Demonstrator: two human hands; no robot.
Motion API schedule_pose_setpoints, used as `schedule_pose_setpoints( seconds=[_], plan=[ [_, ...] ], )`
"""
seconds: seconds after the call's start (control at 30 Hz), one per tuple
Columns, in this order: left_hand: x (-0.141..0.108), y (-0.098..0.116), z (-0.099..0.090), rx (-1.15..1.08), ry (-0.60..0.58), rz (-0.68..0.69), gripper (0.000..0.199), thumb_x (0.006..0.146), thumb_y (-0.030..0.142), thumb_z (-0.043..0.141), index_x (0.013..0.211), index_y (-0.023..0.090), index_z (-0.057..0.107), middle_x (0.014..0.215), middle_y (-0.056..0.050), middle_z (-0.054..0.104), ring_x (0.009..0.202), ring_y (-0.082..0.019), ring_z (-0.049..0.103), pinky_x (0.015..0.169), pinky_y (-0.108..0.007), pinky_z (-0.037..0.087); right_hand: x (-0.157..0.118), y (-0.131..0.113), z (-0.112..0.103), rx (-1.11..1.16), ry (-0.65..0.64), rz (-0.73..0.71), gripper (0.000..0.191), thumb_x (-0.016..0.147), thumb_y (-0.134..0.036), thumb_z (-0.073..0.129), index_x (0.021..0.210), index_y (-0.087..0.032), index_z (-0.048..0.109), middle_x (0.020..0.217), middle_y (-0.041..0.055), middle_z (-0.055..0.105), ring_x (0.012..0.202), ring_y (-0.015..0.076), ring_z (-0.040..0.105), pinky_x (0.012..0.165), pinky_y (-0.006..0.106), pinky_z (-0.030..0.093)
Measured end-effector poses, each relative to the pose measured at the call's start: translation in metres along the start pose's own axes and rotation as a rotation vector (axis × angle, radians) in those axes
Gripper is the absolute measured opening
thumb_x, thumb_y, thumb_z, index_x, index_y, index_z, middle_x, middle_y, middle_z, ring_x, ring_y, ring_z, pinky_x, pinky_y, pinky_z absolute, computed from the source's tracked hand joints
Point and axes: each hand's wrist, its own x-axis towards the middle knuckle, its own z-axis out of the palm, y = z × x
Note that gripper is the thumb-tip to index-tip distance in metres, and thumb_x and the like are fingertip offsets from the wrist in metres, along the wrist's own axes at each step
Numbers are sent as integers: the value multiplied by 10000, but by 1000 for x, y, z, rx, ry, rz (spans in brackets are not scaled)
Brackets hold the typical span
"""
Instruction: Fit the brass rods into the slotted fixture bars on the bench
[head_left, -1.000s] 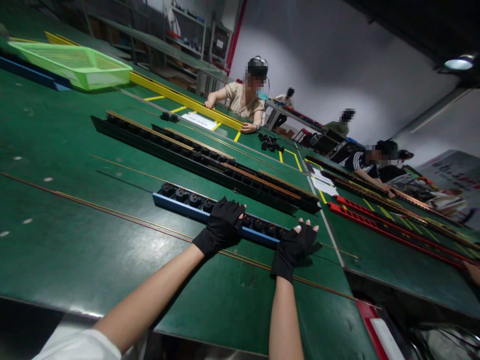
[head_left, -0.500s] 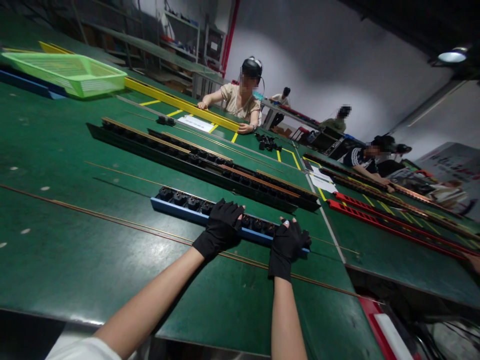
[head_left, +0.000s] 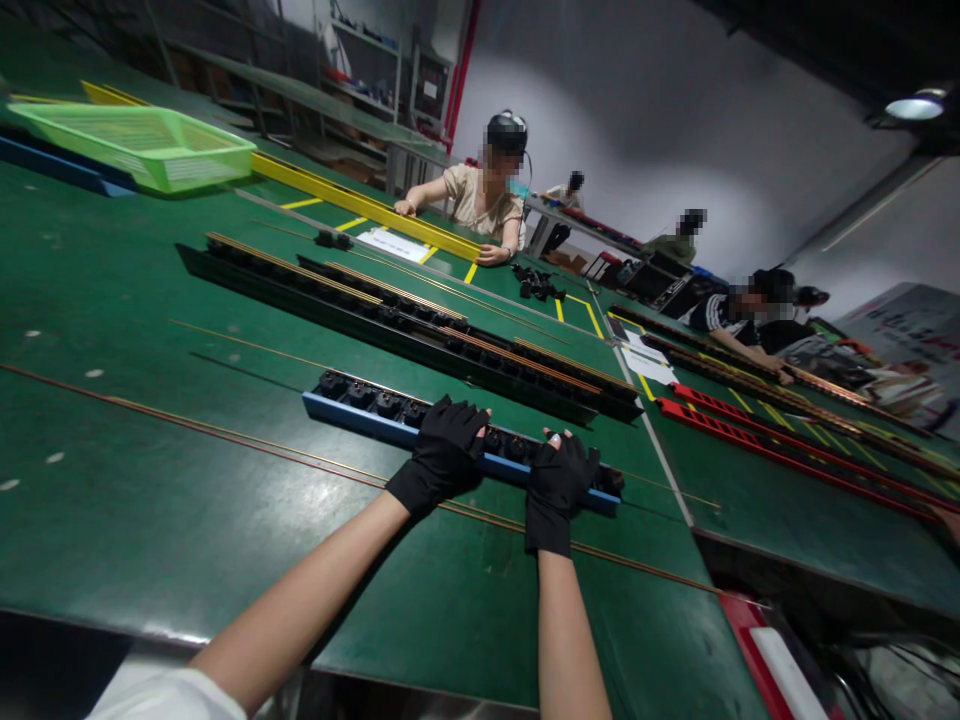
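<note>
A blue channel rail (head_left: 358,420) lies on the green table in front of me, filled with a row of black blocks (head_left: 387,404). A thin brass-coloured rod (head_left: 238,337) runs along it and sticks out past both ends. My left hand (head_left: 448,443), in a black fingerless glove, is closed over the rail's middle. Closer to its right end, my right hand (head_left: 561,482), gloved alike, also grips the rail, fingers curled over the far side. Parts of the rail and blocks are hidden under both hands.
Beyond the rail lie long black channel rails (head_left: 390,328) carrying rods. More thin rods (head_left: 300,453) cross the table on my side. A green basket (head_left: 195,165) stands far left. Red rails (head_left: 750,440) lie at right. Across the table, a person holds a yellow rail (head_left: 330,192).
My right hand has shifted left along the blue rail, uncovering more of its right end. My left hand stays where it was.
</note>
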Motion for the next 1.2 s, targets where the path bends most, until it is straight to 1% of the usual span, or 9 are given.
schedule_pose_setpoints(
  seconds=[0.13,0.27,0.47,0.7,0.77,0.9,0.97,1.13,1.2],
  plan=[
    [0,0,0,-9,-20,-5,315,918,205,461,1147,167,674,932,-88,706,908,-234,620,951,-450,397,-2,1,2,3,19,0,460,986,-282,314,947,-148,752,1067,156,735,1077,259,636,1053,541,351],
    [0,0,0,3,3,6,306,914,200,471,1143,175,673,958,-84,710,924,-233,622,961,-455,399,-3,-4,1,46,57,-11,459,994,-276,293,1066,-136,724,1133,154,718,1181,261,592,1086,557,310],
    [-2,1,0,23,3,-7,308,907,209,470,1137,187,674,960,-83,710,923,-236,621,976,-462,403,-2,-12,-2,51,-72,-74,466,982,-281,296,987,-144,741,1067,154,727,1054,269,632,1049,530,338],
    [-1,4,-6,-25,-1,10,361,832,197,501,1159,153,649,1009,-113,706,984,-271,618,996,-500,397,-7,-28,0,117,31,-99,442,1002,-286,286,1143,-137,677,1166,127,707,1218,275,558,1096,538,273],
    [-1,5,-9,-30,8,20,350,825,190,500,1139,154,651,1013,-118,706,981,-275,621,990,-507,402,-8,-36,0,127,3,-131,428,1006,-267,287,1114,-143,683,1115,121,719,1144,258,591,1078,511,299],
    [0,5,-10,-29,25,29,320,816,163,491,1087,166,660,997,-111,706,945,-267,625,972,-498,415,-5,-43,-2,85,-98,-127,409,1003,-239,306,923,-153,698,892,108,715,876,228,620,964,439,387],
    [0,5,-10,-14,14,39,329,812,163,496,1099,162,658,987,-113,704,937,-267,624,967,-498,415,-5,-43,-2,86,-102,-120,407,1002,-242,311,892,-155,693,857,105,708,846,227,618,949,435,396],
    [-1,4,-6,18,12,37,343,837,183,490,1137,147,650,967,-118,704,919,-264,623,951,-499,419,-11,-45,4,169,6,-176,401,1004,-253,315,1182,-146,658,1166,125,706,1170,261,587,1093,543,299],
    [-2,3,-5,10,2,37,320,825,209,516,1105,154,660,961,-117,702,917,-268,620,947,-504,421,-14,-49,7,172,-20,-215,404,1003,-241,320,1186,-141,666,1178,137,704,1185,265,586,1103,570,290]
  ],
)
